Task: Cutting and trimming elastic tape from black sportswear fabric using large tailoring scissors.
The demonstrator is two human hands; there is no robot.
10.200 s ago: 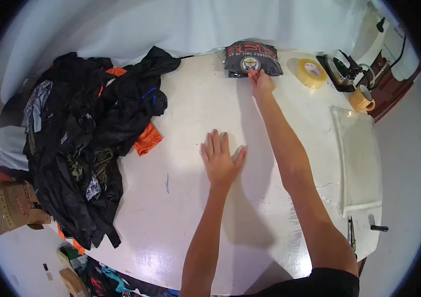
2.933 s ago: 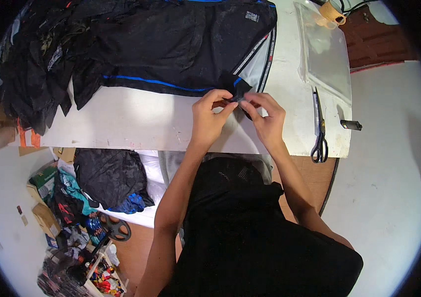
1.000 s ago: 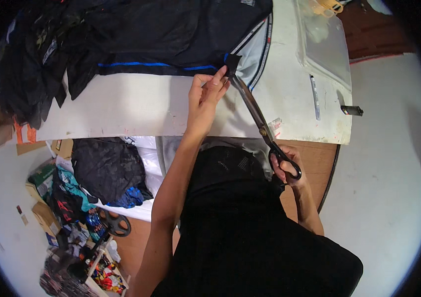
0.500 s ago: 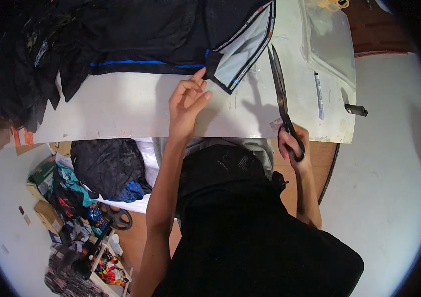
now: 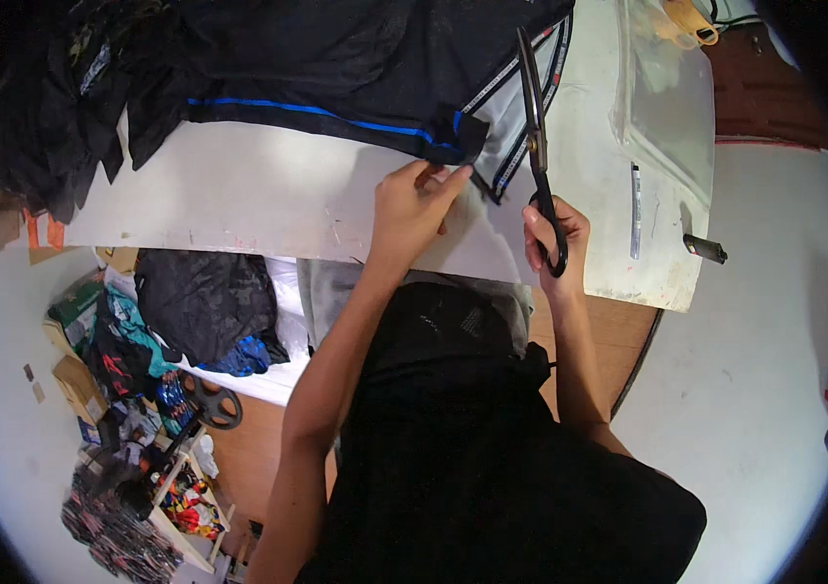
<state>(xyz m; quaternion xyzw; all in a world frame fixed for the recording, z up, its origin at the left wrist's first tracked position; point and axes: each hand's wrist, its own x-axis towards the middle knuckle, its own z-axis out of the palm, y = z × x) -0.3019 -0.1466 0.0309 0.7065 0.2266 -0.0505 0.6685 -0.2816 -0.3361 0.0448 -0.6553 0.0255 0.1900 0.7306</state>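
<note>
My left hand [image 5: 412, 208] has its fingers closed at the lower corner of a black garment [image 5: 356, 54] with blue piping, its thumb against the dark hem beside a pale panel [image 5: 508, 124] edged with patterned trim. My right hand [image 5: 560, 229] grips the handles of long black scissors [image 5: 536, 136], their blades pointing up over that panel and looking nearly closed. Whether the blades touch the cloth I cannot tell. The garment lies along the back of the white table [image 5: 258, 195].
More dark garments [image 5: 83, 97] lie at left. At right are a clear plastic mat [image 5: 667, 127], a pen [image 5: 635, 214], a small black object [image 5: 704, 248] and a yellow mug [image 5: 686, 21]. Below stand cloth piles [image 5: 205, 302] and a wooden crate [image 5: 190, 501].
My right hand picked up the scissors from the table; their blades have since moved away from my left hand and risen. My left hand and the garment's dark corner have shifted rightward since half a second ago.
</note>
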